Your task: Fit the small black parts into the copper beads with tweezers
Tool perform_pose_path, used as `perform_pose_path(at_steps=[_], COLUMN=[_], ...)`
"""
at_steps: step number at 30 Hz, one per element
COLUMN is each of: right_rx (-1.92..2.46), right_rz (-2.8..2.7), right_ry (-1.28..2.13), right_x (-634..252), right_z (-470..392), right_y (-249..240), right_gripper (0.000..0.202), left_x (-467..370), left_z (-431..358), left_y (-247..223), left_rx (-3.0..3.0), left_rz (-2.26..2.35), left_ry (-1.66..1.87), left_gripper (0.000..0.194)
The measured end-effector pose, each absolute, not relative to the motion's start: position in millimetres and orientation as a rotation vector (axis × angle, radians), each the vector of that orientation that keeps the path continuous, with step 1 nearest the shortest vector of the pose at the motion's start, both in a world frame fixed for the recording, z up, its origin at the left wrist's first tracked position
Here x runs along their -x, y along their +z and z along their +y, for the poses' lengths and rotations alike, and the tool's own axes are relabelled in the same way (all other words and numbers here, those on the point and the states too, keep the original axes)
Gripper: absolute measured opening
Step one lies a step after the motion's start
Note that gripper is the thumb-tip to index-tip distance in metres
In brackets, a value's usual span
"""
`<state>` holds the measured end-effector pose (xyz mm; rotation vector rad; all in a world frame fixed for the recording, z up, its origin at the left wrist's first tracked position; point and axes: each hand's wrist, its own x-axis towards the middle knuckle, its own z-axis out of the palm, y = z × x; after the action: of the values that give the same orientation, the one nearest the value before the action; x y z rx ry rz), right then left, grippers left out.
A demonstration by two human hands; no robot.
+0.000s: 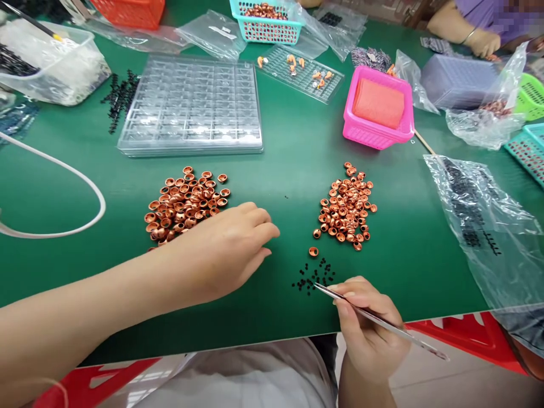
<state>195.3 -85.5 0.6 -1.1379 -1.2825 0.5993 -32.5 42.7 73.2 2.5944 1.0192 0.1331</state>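
Observation:
In my right hand (374, 328) is a pair of metal tweezers (382, 323), gripped like a pen. Their tips point into a scatter of tiny black pieces (317, 275); whether they pinch one is too small to tell. My left hand (229, 249) hovers over the table, fingers loosely curled and a gap showing between thumb and forefinger, with nothing visible between them. Its back and wrist partly cover a pile of copper-coloured cup-shaped pieces (182, 198). A second pile of smaller-looking copper cups (346, 209) lies to the right. One single copper cup (313, 251) sits just above the black pieces.
Stacked clear plastic trays (191, 107) stand behind the left pile. A pink basket (378, 136) holds an orange-red block. Plastic bags (480, 226) lie at right, a clear tub (72, 73) at left. A white cable (100, 198) loops in. A co-worker's hand (484, 42) rests far right.

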Motion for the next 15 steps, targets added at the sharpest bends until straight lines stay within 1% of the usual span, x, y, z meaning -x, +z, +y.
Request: perform_pose_path(at_steps=[3,5,10,15], right_rx=[1.128,1.118,1.105,1.101], right_rz=[-1.282,-1.274,-1.254,-1.266], right_ry=[0.611,0.614,0.598,0.609], right_x=[-195,-195,-195,-195], right_z=[-86,-86,-86,-87], right_y=[0,0,-2,-2], right_gripper=[0.03,0.03,0.03,0.032], left_x=[6,-9,-29,-30], left_z=[40,41,47,48], left_y=[68,60,43,40], left_rx=[-2.573,-2.532,-2.422,-2.408], left_rz=[0.921,0.867,0.906,0.88], left_ry=[0.047,0.067,0.119,0.166], left_gripper=[0.017,0.018,0.022,0.016])
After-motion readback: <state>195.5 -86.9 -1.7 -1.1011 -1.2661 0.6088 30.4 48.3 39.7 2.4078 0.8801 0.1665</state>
